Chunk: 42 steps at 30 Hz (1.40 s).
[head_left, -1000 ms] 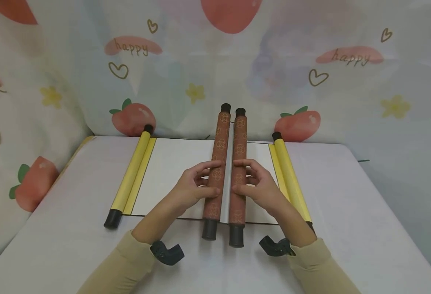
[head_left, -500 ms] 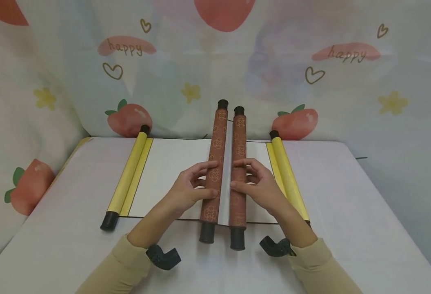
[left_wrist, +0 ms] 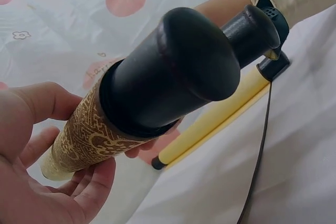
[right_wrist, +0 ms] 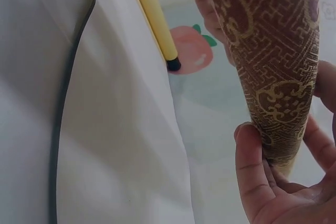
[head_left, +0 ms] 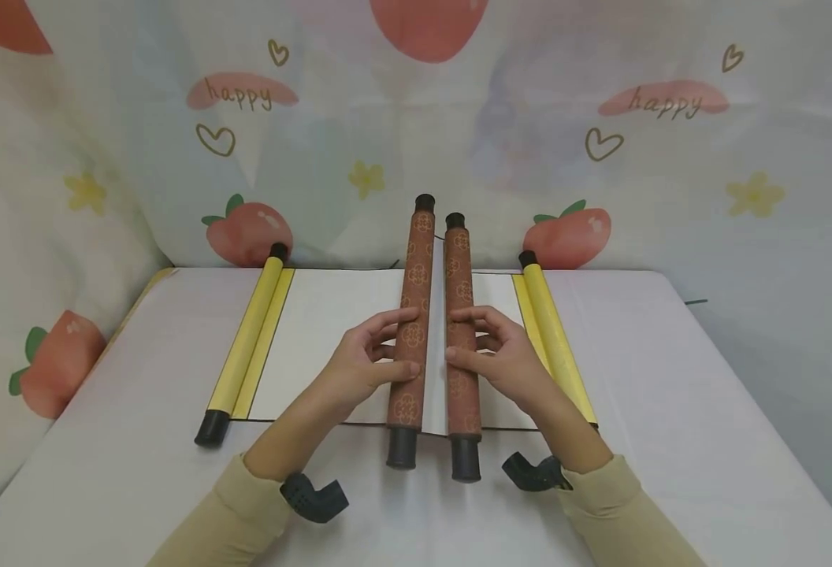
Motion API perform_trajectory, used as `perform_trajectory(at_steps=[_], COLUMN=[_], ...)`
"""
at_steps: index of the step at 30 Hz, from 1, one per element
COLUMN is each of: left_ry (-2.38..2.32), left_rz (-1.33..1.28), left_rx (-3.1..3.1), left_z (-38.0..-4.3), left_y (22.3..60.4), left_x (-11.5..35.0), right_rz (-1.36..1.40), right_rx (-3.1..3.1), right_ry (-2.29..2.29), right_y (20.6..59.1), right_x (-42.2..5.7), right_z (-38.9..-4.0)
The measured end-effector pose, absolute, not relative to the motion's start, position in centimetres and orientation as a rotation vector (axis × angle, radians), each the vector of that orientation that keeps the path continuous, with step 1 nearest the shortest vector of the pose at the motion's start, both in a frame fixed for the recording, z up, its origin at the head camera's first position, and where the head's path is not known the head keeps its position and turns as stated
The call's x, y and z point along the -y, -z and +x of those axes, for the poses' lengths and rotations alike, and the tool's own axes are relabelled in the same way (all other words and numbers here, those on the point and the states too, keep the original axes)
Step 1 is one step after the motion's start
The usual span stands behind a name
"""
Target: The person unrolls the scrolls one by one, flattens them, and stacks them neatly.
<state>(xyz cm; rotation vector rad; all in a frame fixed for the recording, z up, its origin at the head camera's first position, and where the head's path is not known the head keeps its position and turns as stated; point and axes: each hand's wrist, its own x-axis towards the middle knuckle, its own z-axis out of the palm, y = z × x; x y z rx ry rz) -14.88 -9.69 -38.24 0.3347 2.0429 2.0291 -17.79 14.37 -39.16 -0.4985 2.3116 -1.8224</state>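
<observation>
A reddish-brown patterned scroll with black end knobs is held over the table, a narrow strip of its white sheet showing between two rollers. My left hand grips the left roller, thumb and fingers round it. Round the right roller curl the thumb and fingers of my right hand. Each wrist view shows the gold-on-brown cloth close up within the hand. Beneath lies a second scroll, spread flat, with a white sheet, a left yellow roller and a right yellow roller.
A white cloth covers the table. Behind and to the left hangs a printed backdrop with fruit, hearts and flowers. A black curved piece is on the left wrist and a similar black piece on the right.
The brown rollers have moved slightly apart, most at their near ends, and more white shows between them. The view has shifted a little; the yellow-edged scroll stays put.
</observation>
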Motion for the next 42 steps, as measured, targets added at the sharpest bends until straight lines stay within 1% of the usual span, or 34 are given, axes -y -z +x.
perform_trajectory(at_steps=[26, 42], left_ry=[-2.043, -2.105], left_rz=[0.329, 0.297], left_rx=[-2.045, -2.007], left_z=[-14.4, -14.6], left_y=[37.3, 37.1], left_x=[10.3, 10.8], right_rz=[-0.431, -0.456], right_rx=[-2.217, -2.253], right_ry=[1.888, 1.943], right_y=[39.0, 38.3], right_x=[-14.7, -15.1], right_z=[-17.7, -17.5])
